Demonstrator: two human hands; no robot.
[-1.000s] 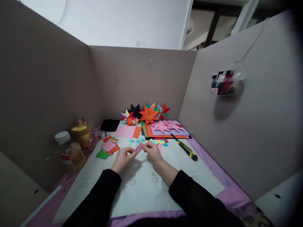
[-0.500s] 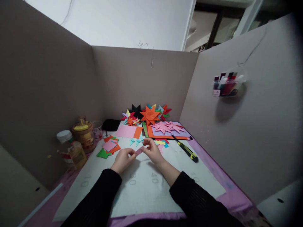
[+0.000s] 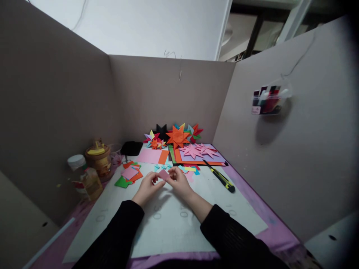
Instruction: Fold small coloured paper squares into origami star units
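The bench [image 3: 246, 209] sits boxed in by cardboard walls and is crowded at its far end: a white cutting mat [image 3: 174, 231] underneath, sheets of coloured paper [image 3: 153, 155] beyond it, and a row of folded paper stars [image 3: 177, 136] against the back wall. To the left stand some jars [image 3: 97, 160]; to the right a yellow-and-black utility knife [image 3: 221, 178] lies on the mat, well apart from the hands.

From where I stand, the likeliest slip is a crooked crease. The piece is small and held up off the mat, so a pinch that shifts could set the fold askew or let the paper drop among the loose scraps [image 3: 129, 175] just beyond. A sleeve swung wide could also sweep those scraps about.

The left hand [image 3: 147, 187] and right hand [image 3: 179, 182] meet over the middle of the mat, fingers closed on a small pink paper piece [image 3: 163, 174] between them. It looks flat, pale pink, roughly rectangular, tilted a little; whether it is already creased I cannot tell.
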